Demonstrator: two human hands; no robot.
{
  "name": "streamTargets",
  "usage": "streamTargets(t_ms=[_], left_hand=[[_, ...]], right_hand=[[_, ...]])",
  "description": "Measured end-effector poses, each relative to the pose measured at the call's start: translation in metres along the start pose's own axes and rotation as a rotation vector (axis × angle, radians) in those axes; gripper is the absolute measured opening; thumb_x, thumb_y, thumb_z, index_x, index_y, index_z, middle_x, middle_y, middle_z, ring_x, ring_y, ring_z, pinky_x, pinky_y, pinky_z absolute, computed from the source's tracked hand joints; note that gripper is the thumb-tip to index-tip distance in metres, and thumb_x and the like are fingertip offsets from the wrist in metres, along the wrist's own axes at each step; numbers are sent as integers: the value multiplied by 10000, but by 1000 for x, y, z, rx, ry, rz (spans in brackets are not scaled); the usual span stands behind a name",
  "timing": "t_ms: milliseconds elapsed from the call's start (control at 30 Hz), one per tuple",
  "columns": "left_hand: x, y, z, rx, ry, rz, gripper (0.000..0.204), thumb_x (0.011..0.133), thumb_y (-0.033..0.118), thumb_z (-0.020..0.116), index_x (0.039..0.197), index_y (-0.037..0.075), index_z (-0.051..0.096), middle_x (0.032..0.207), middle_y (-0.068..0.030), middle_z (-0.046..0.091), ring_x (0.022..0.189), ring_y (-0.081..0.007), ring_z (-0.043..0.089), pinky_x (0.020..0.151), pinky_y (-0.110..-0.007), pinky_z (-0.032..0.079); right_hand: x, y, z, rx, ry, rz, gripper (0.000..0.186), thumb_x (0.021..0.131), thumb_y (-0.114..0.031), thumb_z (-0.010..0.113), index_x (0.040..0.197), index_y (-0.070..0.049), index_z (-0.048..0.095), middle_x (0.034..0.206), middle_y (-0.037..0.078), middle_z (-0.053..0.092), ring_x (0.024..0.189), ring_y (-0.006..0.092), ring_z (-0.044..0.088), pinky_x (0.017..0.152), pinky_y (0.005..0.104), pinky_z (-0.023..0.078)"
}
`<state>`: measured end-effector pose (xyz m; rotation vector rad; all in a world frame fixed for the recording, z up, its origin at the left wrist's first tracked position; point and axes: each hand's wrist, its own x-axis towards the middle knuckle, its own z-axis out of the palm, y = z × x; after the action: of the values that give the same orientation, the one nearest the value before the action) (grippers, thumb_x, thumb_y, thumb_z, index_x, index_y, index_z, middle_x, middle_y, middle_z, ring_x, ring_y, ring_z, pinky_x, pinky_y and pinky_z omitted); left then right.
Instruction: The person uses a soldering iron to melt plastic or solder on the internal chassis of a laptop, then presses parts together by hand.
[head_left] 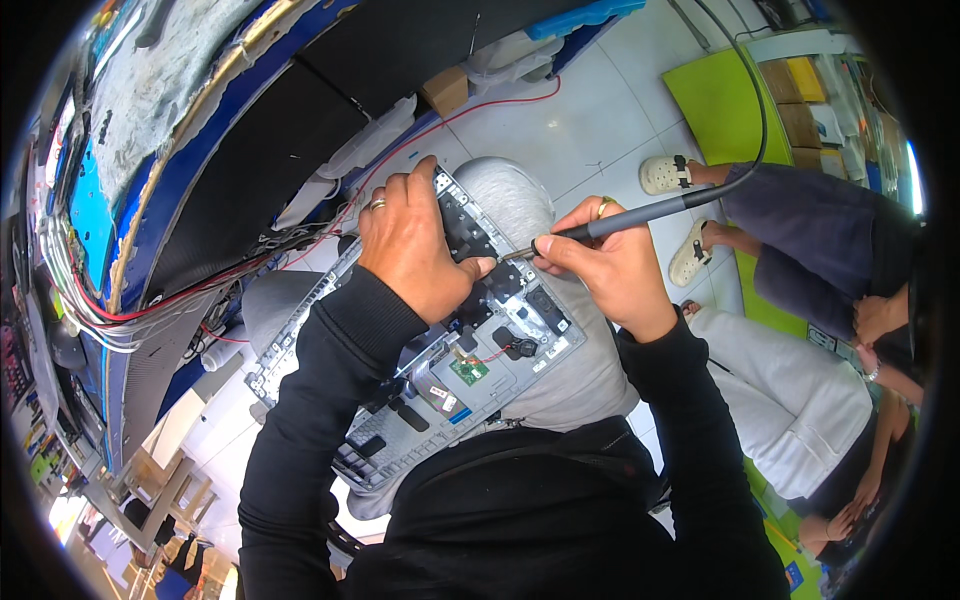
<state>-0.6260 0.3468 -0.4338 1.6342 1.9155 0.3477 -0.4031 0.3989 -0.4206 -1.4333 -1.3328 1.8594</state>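
Observation:
A grey laptop case (pixel 405 412) lies tilted across my lap with its inner side up. It shows black panels, a small green circuit board (pixel 468 368) and a thin red wire leading to a round black part (pixel 522 347). My left hand (pixel 415 235) grips the case by its far edge, the thumb pressed down on the inside. In my right hand (pixel 615 265) is a corded soldering iron (pixel 640 214), held like a pen with a grey and black handle. Its tip meets the case close to my left thumb.
The iron's black cord (pixel 762 100) arches up to the right. At left stands a dark workbench (pixel 250 150) with bundled cables (pixel 130 320) hanging off it. A small cardboard box (pixel 445 92) is beneath. Other people sit at right on a green bench (pixel 715 100), one in cream clogs (pixel 690 255).

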Motion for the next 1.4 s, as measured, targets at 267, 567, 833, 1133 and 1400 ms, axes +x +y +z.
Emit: streamTargets(t_ms=[267, 567, 833, 1133, 1400], left_hand=[[-1, -1, 3, 3, 1, 5, 1097, 664, 275, 967, 1511, -63, 357, 1267, -273, 548, 1188, -438, 595, 1055, -520, 436], [-1, 0, 1, -2, -1, 5, 1094, 661, 277, 968, 1507, -61, 361, 1272, -271, 545, 1189, -437, 591, 1047, -519, 437], [-3, -1, 0, -9, 6, 2, 1094, 662, 276, 968, 1512, -47, 360, 1276, -271, 543, 1193, -436, 591, 1055, -522, 431], [-3, 0, 0, -8, 10, 4, 1090, 655, 282, 971, 1504, -52, 373, 1268, -272, 549, 1186, -437, 595, 1051, -521, 436], [-4, 0, 1, -14, 15, 9, 1084, 645, 278, 974, 1495, -55, 388, 1257, -272, 556, 1176, -444, 599, 1043, -519, 441]], right_hand=[[-1, -2, -5, -28, -32, 6, 154, 932, -6, 757, 948, 39, 611, 869, 159, 737, 791, 181, 758, 708, 272, 610], [-3, 0, -4, -40, -29, -3, 154, 933, -9, 759, 962, 44, 617, 878, 159, 738, 792, 183, 758, 715, 272, 608], [-1, 1, -3, -39, -42, -23, 160, 932, -12, 762, 963, 44, 615, 880, 158, 739, 794, 182, 757, 724, 270, 612], [-3, -2, 2, -25, 7, -17, 180, 911, -39, 791, 930, 38, 629, 812, 118, 732, 723, 129, 718, 669, 245, 569], [-5, -9, -3, 3, -2, 12, 132, 944, -13, 741, 937, 42, 621, 846, 161, 736, 767, 193, 766, 675, 266, 610]])
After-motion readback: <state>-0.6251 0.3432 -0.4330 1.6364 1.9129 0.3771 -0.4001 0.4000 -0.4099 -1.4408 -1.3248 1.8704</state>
